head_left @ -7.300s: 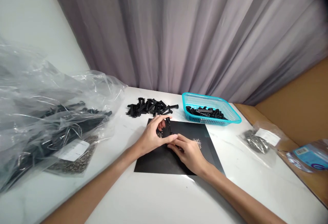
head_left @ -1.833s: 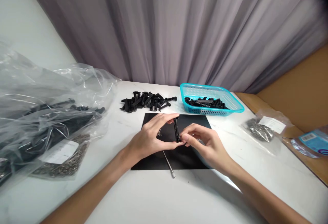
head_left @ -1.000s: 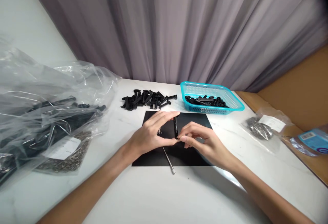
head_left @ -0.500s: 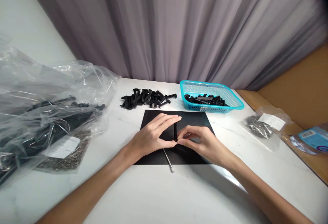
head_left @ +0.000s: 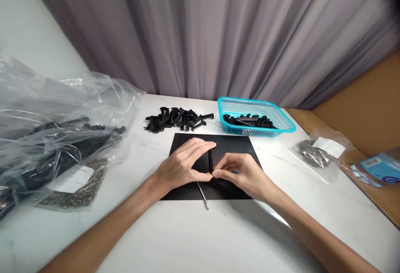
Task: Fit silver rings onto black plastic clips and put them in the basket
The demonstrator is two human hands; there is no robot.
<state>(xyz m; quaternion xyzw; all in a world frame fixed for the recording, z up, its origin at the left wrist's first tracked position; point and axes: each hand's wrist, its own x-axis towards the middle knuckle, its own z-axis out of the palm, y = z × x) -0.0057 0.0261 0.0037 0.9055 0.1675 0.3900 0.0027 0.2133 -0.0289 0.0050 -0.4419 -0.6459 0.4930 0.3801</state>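
Between the fingers and thumb of my left hand [head_left: 186,162] is a slim black plastic part [head_left: 210,160], gripped by its two ends above a black mat [head_left: 240,146]. My right hand [head_left: 239,170] is closed in a pinch at the part's near end, by the left thumb tip. Whatever may sit in that pinch is too small or hidden to make out. Partly under the left hand lies a thin silver metal tool [head_left: 203,196], its near end reaching past the mat onto the white table.
Behind the mat lies a pile of black plastic parts [head_left: 175,119], with a blue basket [head_left: 292,128] of similar parts beside it. Large clear plastic bags [head_left: 103,85] fill the left side. A bag of small metal pieces [head_left: 314,152] and a blue-labelled packet [head_left: 379,167] are at right.
The view has shifted slightly. Both hands still hold their places around the black part, and the right fingertips have moved slightly at its near end.
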